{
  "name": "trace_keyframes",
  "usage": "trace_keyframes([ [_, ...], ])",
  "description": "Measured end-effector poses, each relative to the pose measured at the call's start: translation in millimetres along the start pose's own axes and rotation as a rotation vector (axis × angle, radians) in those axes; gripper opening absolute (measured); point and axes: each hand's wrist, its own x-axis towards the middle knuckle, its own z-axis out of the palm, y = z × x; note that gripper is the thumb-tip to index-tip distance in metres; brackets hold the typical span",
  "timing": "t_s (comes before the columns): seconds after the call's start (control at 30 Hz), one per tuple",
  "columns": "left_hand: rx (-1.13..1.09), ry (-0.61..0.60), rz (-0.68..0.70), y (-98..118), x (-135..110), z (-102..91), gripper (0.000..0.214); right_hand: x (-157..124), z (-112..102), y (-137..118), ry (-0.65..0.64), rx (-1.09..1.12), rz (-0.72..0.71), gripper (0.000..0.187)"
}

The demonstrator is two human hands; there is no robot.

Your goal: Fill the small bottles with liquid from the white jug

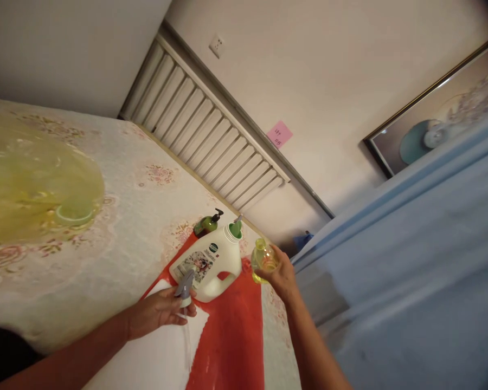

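Yellow bottle [262, 261] at 3 o'clock of white jug [208, 259]: R hand [283, 274] curled part-open round it, L hand [159, 311] half-closed w/ spray head [185, 285] pinched, so keep btl upright & grip light, as neck's uncapped.
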Motion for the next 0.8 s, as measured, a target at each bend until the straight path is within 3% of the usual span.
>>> trace_keyframes([
  [0.17, 0.006, 0.005, -0.006, 1.2, -0.4, 1.7, 0.030, 21.1, -6.3, -23.3, -0.145, -0.209, -0.059, 0.071],
  [0.5, 0.026, 0.001, -0.020, 3.4, -1.0, 1.2, 0.033, 42.2, -0.5, -40.5, -0.245, -0.438, -0.168, 0.074],
  [0.8, 0.018, -0.008, -0.007, 2.8, -2.3, 2.4, 0.032, 44.6, -5.3, -51.3, -0.277, -0.578, -0.236, 0.075],
])
